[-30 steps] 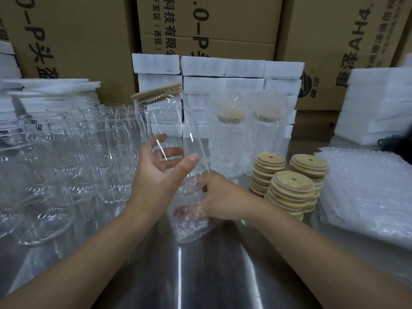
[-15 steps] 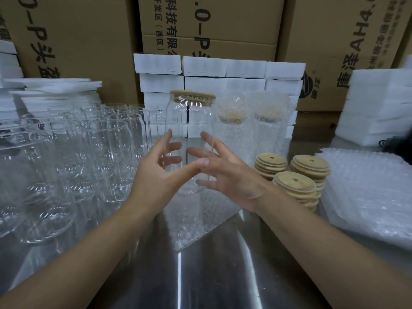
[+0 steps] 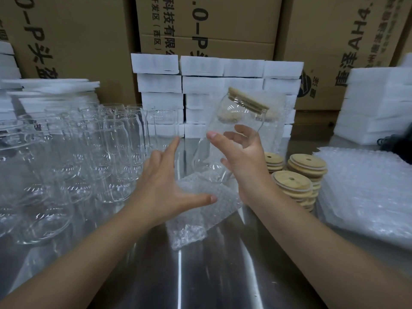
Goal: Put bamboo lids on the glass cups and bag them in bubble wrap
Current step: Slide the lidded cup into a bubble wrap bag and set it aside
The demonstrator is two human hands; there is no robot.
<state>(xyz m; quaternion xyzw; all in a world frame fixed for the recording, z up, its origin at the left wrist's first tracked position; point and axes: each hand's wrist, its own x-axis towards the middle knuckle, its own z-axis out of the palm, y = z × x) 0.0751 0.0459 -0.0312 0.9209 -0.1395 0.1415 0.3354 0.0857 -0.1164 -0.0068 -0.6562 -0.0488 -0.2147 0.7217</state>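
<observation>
Far left: white foam sheets lie stacked flat. Nearer us, a crowd of empty glass cups stands upright on the steel table, filling its left side.

Left of centre: the left hand is held open above the table, fingers spread and straight, gripping nothing. Its thumb lies over a bubble wrap bag which rests crumpled on the steel. We cannot tell whether the thumb touches the bag.

Centre: the right hand holds one glass cup in the air, thumb on the near side, fingers curled round the far side of the lower body. The cup is clear and rounded at the shoulder, and it is closed by a pale bamboo lid seated flat on its rim. Its long axis is tilted, with the base low and to the left, just above the bag's raised edge, and the lid high, pointing up and to the right.

Behind the cup: bagged cups stand on the table, partly hidden by it. Beyond them are white foam blocks, then cardboard boxes forming the far wall.

Right of the hand: three stacks of bamboo lids, just beside the right wrist. Further right lies a pile of bubble wrap bags, flat, with a tall foam stack beyond it.
</observation>
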